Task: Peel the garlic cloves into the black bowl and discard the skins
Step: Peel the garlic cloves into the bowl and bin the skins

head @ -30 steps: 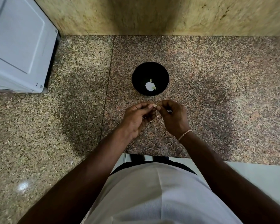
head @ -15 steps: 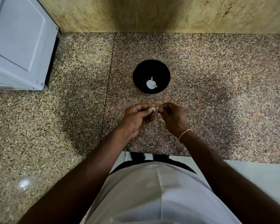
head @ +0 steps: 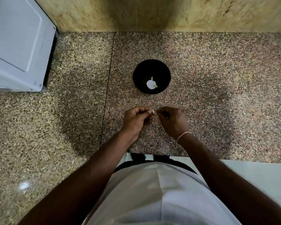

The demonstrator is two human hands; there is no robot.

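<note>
A black bowl [head: 151, 76] stands on the granite counter [head: 217, 78], holding a pale peeled garlic piece [head: 150, 84] with small greenish bits beside it. Just in front of the bowl, my left hand [head: 136, 120] and my right hand [head: 172, 121] meet fingertip to fingertip. Both pinch a small garlic clove [head: 154, 113], which is almost wholly hidden by the fingers. All fingers are curled. A thin bracelet circles my right wrist.
A white appliance [head: 18, 46] stands at the back left of the counter. A tan stone wall [head: 152, 13] closes off the back. The counter's front edge runs just below my wrists, with pale floor [head: 258, 179] beyond it.
Both hands stay together working at the clove; the fingertips have shifted slightly. The view has drifted a little, so the bowl sits a touch higher in frame.
</note>
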